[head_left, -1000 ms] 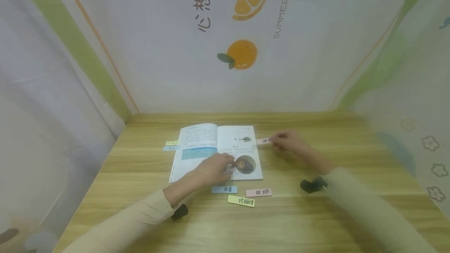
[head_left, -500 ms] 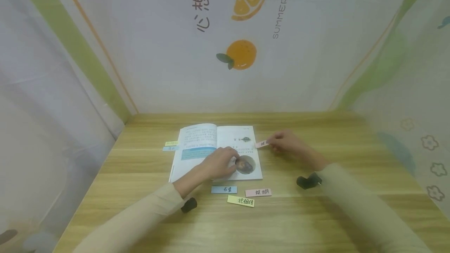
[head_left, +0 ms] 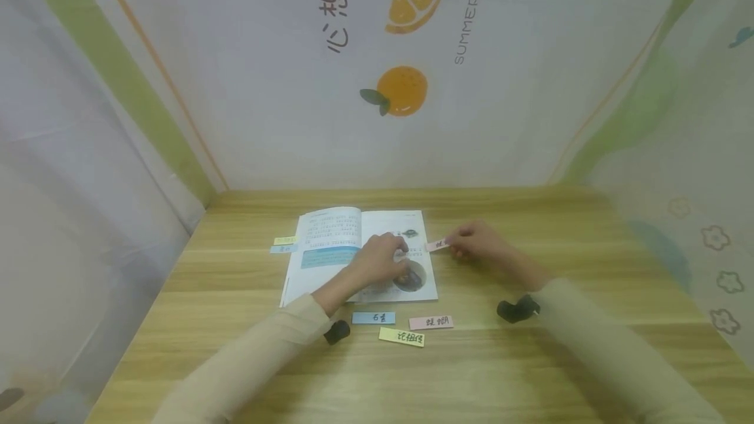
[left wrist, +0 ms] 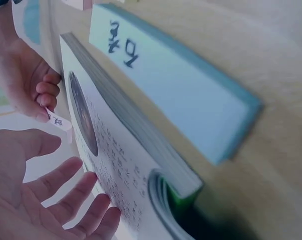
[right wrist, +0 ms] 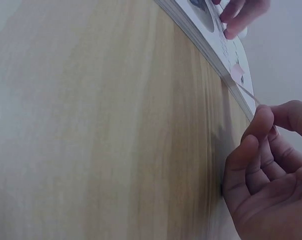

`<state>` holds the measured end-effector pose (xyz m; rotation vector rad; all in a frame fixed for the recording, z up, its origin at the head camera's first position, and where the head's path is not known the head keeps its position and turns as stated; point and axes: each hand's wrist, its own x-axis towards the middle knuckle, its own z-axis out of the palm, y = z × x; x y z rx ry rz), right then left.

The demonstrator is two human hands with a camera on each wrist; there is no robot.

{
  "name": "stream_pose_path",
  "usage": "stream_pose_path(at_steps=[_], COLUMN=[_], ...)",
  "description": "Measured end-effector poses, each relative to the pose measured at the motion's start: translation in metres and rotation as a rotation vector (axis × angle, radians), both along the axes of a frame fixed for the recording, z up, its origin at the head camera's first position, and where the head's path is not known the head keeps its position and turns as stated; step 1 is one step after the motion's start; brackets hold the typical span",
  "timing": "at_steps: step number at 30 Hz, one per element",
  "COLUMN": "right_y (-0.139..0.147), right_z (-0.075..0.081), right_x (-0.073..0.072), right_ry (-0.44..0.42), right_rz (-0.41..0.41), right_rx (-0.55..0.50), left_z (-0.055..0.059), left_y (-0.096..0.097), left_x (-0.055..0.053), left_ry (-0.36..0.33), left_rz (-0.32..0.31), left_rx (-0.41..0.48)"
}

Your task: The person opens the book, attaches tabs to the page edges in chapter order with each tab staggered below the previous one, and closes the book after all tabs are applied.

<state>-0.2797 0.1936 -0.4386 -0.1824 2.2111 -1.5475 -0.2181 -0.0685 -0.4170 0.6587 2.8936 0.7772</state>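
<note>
An open book (head_left: 328, 226) lies on the wooden table. Over its right page is my left hand (head_left: 381, 262), fingers spread and slightly bent; in the left wrist view some fingertips meet the page. My right hand (head_left: 480, 242), just beyond the book's right edge, pinches a narrow pink sticky note (head_left: 436, 245) with handwriting between thumb and index finger. The note's far end lies over the page edge in the right wrist view, where a paler pink part (right wrist: 237, 71) shows. My left hand partly hides the round picture (head_left: 410, 276) on that page.
In front of the book lie a blue sticky note pad (head_left: 374, 317), a pink pad (head_left: 431, 322) and a yellow pad (head_left: 402, 337), all handwritten. Yellow (head_left: 285, 240) and blue tabs (head_left: 284, 249) stick out from the book's left edge. A printed curtain (head_left: 265, 103) stands behind the table.
My left hand has slid right and away from me across the page, nearer the note. My right hand has shifted slightly left, and the pink note now tilts with its end at the page edge.
</note>
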Motion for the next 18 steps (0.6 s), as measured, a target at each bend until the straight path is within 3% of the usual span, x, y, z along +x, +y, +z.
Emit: stream_pose_path(at_steps=[9, 18], right_y=[0.001, 0.001], right_z=[0.000, 0.001], right_x=[-0.002, 0.001], right_ry=[0.095, 0.136], right_rz=[0.022, 0.076], right_rx=[0.145, 0.144], left_z=[0.001, -0.010], left_y=[0.016, 0.038], left_x=[-0.018, -0.041], left_ry=[-0.053, -0.111], left_rz=[0.129, 0.243], left_rx=[0.019, -0.036])
